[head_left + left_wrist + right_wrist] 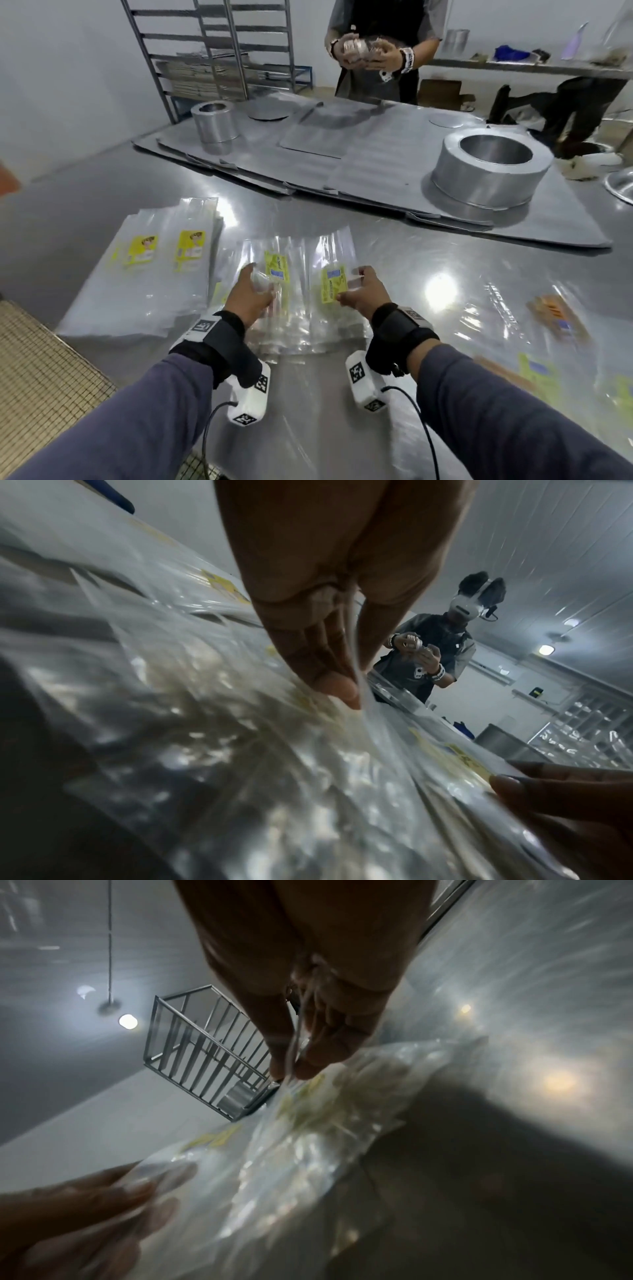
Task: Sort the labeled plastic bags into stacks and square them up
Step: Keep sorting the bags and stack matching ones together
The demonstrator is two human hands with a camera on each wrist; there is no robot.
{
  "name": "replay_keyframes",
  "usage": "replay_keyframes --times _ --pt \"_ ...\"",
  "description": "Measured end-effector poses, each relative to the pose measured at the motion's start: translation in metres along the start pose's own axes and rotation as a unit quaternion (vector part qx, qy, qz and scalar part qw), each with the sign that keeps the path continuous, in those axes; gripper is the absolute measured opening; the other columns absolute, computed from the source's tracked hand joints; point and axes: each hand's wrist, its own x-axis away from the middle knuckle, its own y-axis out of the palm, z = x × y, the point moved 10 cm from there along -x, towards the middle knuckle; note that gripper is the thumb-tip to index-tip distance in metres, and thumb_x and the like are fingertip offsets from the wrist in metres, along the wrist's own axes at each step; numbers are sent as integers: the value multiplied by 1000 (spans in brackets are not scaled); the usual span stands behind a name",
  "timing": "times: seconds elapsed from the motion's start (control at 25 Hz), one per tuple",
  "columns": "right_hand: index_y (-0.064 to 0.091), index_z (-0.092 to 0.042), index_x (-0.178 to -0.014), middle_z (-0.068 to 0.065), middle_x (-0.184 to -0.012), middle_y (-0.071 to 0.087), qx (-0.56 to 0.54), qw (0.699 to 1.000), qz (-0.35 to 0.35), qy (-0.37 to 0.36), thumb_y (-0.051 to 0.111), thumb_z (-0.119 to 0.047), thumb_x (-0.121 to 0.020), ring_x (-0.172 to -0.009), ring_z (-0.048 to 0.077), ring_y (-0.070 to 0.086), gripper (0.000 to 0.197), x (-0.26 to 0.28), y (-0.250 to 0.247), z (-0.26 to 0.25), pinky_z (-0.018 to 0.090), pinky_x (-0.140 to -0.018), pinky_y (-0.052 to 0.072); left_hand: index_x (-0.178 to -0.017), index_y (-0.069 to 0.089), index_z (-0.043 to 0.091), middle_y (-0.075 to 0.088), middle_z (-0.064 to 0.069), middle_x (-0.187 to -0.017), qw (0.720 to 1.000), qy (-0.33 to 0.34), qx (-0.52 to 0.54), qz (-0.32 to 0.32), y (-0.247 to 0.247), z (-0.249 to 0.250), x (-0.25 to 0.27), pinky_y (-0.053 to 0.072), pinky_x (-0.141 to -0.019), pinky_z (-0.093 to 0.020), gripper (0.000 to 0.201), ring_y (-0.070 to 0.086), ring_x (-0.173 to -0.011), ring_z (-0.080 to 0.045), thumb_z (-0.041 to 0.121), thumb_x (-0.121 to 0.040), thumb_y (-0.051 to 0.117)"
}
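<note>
I hold a bundle of clear plastic bags with yellow labels (301, 291) just above the steel table (411, 274), one hand on each side. My left hand (251, 291) pinches the bundle's left edge between thumb and fingers (339, 685). My right hand (359, 291) pinches its right edge beside a yellow label (334, 284), and the pinch (291, 1066) shows in the right wrist view. Flat on the table to the left lies a stack of bags with yellow picture labels (154, 270). Loose bags with orange and yellow labels (548, 318) are spread at the right.
Grey sheets (342, 161) cover the far half of the table, with a small metal ring (215, 121) and a large metal ring (489, 168) on them. A person (376, 48) stands across the table handling something. A metal rack (212, 51) stands behind.
</note>
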Motion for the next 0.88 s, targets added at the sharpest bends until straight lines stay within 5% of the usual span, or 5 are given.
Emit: replay_keyframes --times 0.12,0.24,0.6,0.76,0.88 --pt "29 -15 -138 8 -114 47 92 995 24 -14 76 2 -71 -108 30 54 83 -5 5 -1 28 -77 47 -150 9 18 33 -15 -148 997 14 -76 7 -12 -10 -12 45 -98 -40 87 48 -122 -31 6 -84 65" --pt "52 -20 -125 10 -129 44 274 961 31 -21 76 -20 -75 -122 28 41 56 -5 7 -3 33 -98 39 -147 27 15 38 -12 -145 981 44 -191 -14 -10 -9 -18 37 -101 -30 72 43 -129 -28 9 -85 65" --pt "44 -35 -136 4 -156 12 399 917 -5 -10 66 -44 -82 -143 28 7 59 7 9 1 47 -114 22 -138 44 10 46 -12 -139 968 55 -242 -36 -3 -9 -19 40 -102 -33 56 50 -122 -28 6 -85 62" --pt "33 -29 -143 5 -156 15 348 924 36 -153 73 -31 -78 -142 27 13 76 22 10 -56 42 -113 20 -148 21 29 61 1 -107 979 116 -168 18 -24 31 -1 46 -77 -32 82 60 -79 -21 -11 -82 50" --pt "27 -33 -145 3 -157 12 389 880 33 -271 74 -30 -77 -143 26 12 82 41 25 -109 42 -115 17 -128 48 28 65 2 -94 964 181 -188 39 -38 64 14 48 -76 -28 58 59 -74 -14 -8 -83 53"
